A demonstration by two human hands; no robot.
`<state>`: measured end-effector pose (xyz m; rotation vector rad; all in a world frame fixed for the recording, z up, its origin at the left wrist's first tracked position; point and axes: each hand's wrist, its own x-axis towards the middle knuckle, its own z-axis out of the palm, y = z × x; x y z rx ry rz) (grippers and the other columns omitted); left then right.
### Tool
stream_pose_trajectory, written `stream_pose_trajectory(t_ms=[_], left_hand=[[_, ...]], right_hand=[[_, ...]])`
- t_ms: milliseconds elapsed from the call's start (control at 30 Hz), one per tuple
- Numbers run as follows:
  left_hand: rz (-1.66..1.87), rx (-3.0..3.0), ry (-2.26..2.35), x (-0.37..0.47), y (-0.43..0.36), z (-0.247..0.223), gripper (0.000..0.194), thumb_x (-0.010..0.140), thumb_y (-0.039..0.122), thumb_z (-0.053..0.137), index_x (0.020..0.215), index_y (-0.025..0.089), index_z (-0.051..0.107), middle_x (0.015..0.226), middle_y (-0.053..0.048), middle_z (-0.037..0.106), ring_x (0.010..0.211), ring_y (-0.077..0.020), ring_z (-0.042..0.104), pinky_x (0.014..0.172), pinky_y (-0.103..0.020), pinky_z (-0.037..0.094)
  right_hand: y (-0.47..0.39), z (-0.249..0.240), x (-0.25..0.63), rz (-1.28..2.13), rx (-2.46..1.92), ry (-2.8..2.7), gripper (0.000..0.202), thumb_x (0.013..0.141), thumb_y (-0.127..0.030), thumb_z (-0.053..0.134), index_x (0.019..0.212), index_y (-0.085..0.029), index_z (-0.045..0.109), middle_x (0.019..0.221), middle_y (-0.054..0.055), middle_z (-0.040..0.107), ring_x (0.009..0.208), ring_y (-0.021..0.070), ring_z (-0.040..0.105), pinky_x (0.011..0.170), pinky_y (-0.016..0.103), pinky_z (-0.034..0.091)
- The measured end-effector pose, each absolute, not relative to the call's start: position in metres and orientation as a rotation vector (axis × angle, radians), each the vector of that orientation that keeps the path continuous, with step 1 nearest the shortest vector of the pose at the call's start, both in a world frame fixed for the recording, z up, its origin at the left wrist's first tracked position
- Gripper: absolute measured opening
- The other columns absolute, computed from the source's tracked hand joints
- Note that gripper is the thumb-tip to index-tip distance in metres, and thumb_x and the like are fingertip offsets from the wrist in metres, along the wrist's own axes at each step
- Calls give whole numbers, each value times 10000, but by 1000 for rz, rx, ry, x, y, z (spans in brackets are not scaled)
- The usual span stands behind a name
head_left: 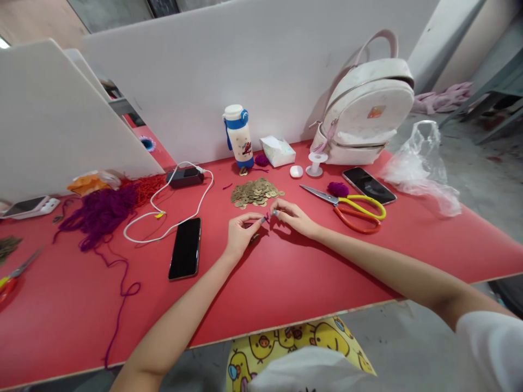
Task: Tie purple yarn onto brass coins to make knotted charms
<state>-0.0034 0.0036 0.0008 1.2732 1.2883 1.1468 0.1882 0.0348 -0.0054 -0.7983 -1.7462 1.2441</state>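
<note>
Near the middle of the red table, my left hand (242,233) and my right hand (293,216) meet fingertip to fingertip. Between them runs a short piece of purple yarn (267,218), pinched at both sides by thumb and finger. A coin-like brass disc (254,238) lies under my left fingers, partly hidden. Just beyond the hands spreads a pile of brass coins (257,192), some with holes. Scissors (347,207) with yellow and orange handles rest right of my right hand, beside a small purple yarn ball (338,189).
A black phone (185,249), white cable (153,239) and power bank (186,177) lie left, before tangled purple yarn (102,212). Behind stand a bottle (239,136), tissue pack (278,152), white spool (315,164) and backpack (363,114). Another phone (369,184) and plastic bag (423,169) are right.
</note>
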Motion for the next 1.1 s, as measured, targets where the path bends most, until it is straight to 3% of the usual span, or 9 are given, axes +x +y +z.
stream_pose_trajectory(t_ms=[200, 300, 433, 567, 767, 900, 1100], left_hand=[[1235, 1311, 1255, 2, -2, 1, 147, 736, 299, 718, 791, 169, 760, 850, -65, 760, 717, -174, 696, 566, -230, 535], [1264, 1373, 1231, 3, -3, 2, 133, 730, 290, 729, 778, 171, 762, 868, -74, 758, 776, -190, 706, 625, -253, 564], [1232, 1361, 1170, 2, -2, 2, 177, 728, 334, 749, 804, 176, 774, 944, -85, 752, 713, -169, 695, 537, -232, 548], [1220, 1288, 1147, 4, -4, 3, 216, 671, 346, 807, 800, 177, 771, 927, -77, 744, 604, -138, 661, 468, -219, 516], [1308, 1268, 1192, 12, -11, 4, 140, 656, 298, 805, 710, 181, 750, 799, -49, 733, 656, -151, 667, 580, -244, 547], [1304, 1263, 1187, 13, -11, 4, 126, 658, 291, 789, 688, 175, 749, 776, -55, 739, 717, -171, 682, 654, -261, 555], [1243, 1198, 1199, 12, -10, 2, 192, 619, 329, 821, 673, 162, 744, 747, -51, 737, 595, -132, 633, 536, -225, 499]], right_hand=[[32, -5, 185, 1203, -846, -1859, 252, 861, -403, 656, 807, -166, 725, 814, 43, 672, 755, 162, 604, 719, 290, 466], [34, -5, 186, 1328, -814, -1812, 292, 846, -436, 666, 788, -160, 740, 792, 46, 677, 706, 155, 604, 626, 268, 472], [36, -7, 189, 1428, -785, -1772, 331, 839, -476, 664, 794, -155, 730, 770, 39, 657, 608, 125, 551, 481, 230, 413], [36, -9, 189, 1342, -751, -1803, 320, 854, -459, 658, 768, -156, 712, 754, 33, 646, 630, 128, 562, 574, 254, 452], [33, -8, 185, 1141, -679, -1948, 289, 886, -399, 632, 715, -169, 670, 774, 38, 651, 730, 153, 600, 721, 285, 474], [31, -6, 185, 1076, -653, -2035, 246, 904, -337, 590, 736, -162, 630, 777, 38, 621, 719, 151, 572, 694, 281, 454], [28, -3, 184, 1023, -698, -2106, 207, 895, -278, 548, 720, -169, 566, 724, 11, 537, 645, 132, 491, 614, 259, 392]])
